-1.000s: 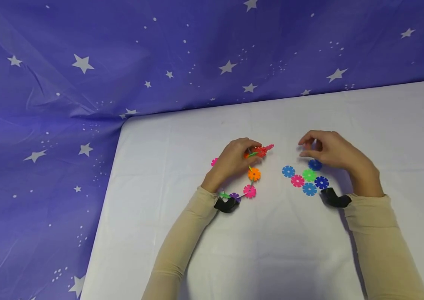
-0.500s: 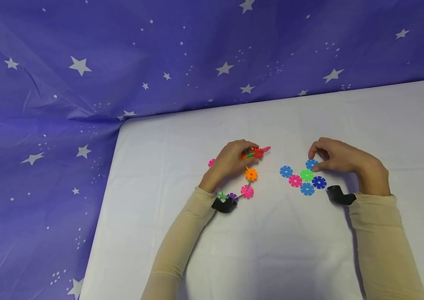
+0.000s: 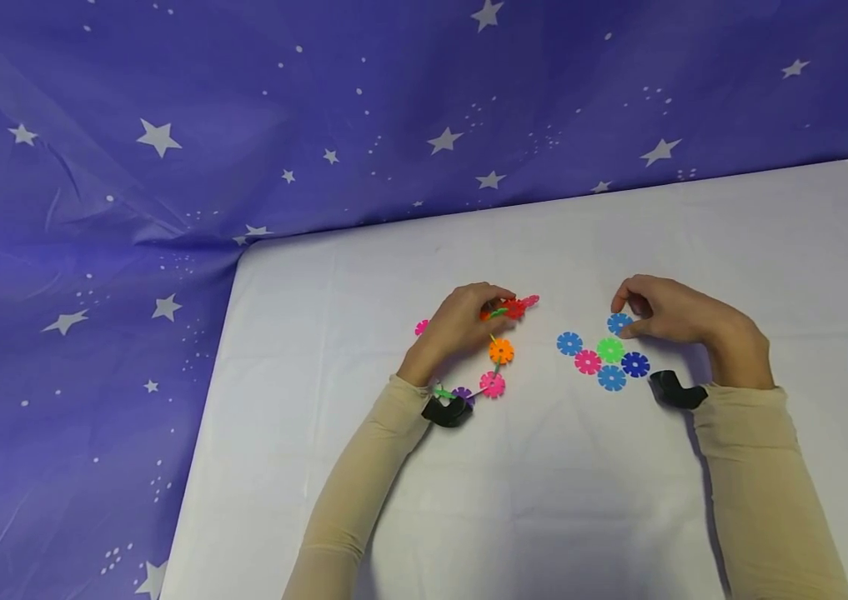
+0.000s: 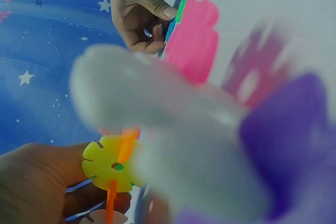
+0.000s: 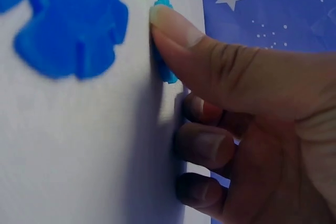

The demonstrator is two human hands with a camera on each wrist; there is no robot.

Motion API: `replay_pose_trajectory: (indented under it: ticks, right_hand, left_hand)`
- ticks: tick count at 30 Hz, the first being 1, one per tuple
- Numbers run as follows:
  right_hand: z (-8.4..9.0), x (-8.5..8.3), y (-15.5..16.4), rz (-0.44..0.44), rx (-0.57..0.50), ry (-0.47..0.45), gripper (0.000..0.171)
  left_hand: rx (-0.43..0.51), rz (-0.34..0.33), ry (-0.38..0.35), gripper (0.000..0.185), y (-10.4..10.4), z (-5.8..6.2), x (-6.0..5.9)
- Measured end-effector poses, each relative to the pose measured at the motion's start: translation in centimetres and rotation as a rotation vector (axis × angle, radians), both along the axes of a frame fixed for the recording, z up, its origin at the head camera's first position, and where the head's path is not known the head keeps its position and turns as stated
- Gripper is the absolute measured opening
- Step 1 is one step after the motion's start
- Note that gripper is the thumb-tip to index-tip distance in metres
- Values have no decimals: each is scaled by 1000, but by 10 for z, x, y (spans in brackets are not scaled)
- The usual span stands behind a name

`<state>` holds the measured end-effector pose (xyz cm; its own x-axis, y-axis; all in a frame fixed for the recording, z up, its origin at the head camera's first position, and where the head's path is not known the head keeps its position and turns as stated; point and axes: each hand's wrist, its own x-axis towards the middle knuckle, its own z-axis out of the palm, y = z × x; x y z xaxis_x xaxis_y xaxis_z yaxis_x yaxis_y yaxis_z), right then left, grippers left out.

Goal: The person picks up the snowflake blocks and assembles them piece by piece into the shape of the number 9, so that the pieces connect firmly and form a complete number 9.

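My left hand grips a chain of slotted snowflake discs near its red end. The chain curves down past an orange disc and a pink disc to a purple disc near the wrist. In the left wrist view a yellow disc of the chain sits against the fingers. My right hand pinches a light blue disc between thumb and forefinger; the right wrist view shows that disc nearly edge-on, partly behind the thumb.
Loose discs lie just below the right hand on the white tablecloth: green, dark blue, pink and two light blue ones. A purple starry cloth hangs behind and at the left.
My right hand came down from above the loose discs and took hold of the far light blue one, which has since shifted slightly away from the green disc. The left hand stays on the chain.
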<state>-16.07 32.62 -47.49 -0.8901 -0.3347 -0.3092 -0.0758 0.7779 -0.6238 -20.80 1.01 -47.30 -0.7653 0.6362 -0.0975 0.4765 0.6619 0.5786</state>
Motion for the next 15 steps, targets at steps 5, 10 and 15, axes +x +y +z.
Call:
replay_pose_trajectory:
  ticks: [5, 10, 15]
  right_hand:
    - [0, 2, 2, -2, -17, -1, 27]
    - [0, 2, -1, -41, -76, 19, 21]
    - [-3, -3, -12, -132, -204, 33, 25]
  left_hand:
    - [-7, -1, -5, 42, 4, 2, 1]
    - [-28, -18, -18, 43, 5, 1, 1]
    - [-73, -86, -28, 46, 1, 5, -1]
